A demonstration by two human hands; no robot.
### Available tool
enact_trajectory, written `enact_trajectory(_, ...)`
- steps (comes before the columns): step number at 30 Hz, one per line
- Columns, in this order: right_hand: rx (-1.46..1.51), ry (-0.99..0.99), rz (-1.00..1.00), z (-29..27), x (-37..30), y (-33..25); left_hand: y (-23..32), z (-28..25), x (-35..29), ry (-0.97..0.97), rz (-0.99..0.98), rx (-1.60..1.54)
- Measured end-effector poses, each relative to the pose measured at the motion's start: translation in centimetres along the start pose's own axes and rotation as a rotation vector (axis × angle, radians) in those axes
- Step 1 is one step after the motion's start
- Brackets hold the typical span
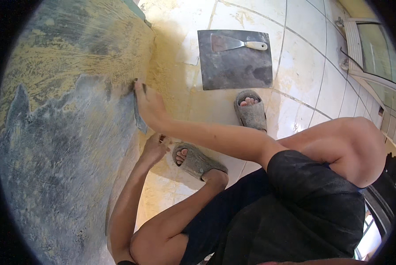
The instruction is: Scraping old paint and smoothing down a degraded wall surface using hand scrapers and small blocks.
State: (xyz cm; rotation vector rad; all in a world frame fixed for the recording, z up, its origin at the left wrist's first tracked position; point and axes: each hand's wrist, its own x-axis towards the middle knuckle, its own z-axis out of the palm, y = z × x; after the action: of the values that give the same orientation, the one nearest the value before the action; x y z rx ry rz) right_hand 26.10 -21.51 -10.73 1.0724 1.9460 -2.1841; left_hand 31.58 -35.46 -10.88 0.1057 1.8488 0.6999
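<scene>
My right hand (150, 105) is closed around a thin grey-blue flat piece (138, 115) that stands edge-on against the scuffed surface (70, 145) at left. A small dark tip shows past its fingers; most of the piece is hidden by the hand. That surface is grey below and streaked with yellowish powder above. Just nearer to me, my left hand (154, 150) has its fingers curled by the surface's edge, with a small dark spot between them that I cannot make out.
A putty knife (238, 45) with a pale handle lies on a dark square sheet (235, 70) on the white tiled floor (299, 57). Yellowish powder (169, 84) covers the tiles along the surface. My feet wear dusty grey slides (198, 162). A glazed frame (380, 53) stands at far right.
</scene>
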Motion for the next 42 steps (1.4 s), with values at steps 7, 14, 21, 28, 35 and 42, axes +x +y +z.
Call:
enact_trajectory(7, 0.393, 0.159, 0.195, -5.1, 5.0, -0.1, -1.0, 1.7, -1.1, -0.02, 0.089, 0.172)
enact_trajectory(14, 0.328, -0.51, 0.034, -13.2, 9.8, -0.7, 0.5, -0.3, -0.5, 0.092, 0.222, -0.048)
enact_trajectory(21, -0.145, -0.875, 0.113, -12.2, 6.3, -2.0, 5.3, -1.9, -0.8, 0.101, 0.125, -0.798)
enact_trajectory(28, -1.567, -1.321, -0.28, -8.9, 9.9, -11.7, 5.7, -0.5, -1.3, 0.187, 0.121, -0.91)
enact_trajectory(35, -2.243, -1.015, -0.245, -26.3, 13.0, -18.4, 5.1, -0.2, 0.1, 0.092, 0.289, -0.569)
enact_trajectory(42, -1.951, -0.72, -0.197, -35.7, 14.3, -9.1, 7.0, 0.0, 0.0, 0.14, 0.232, -0.45)
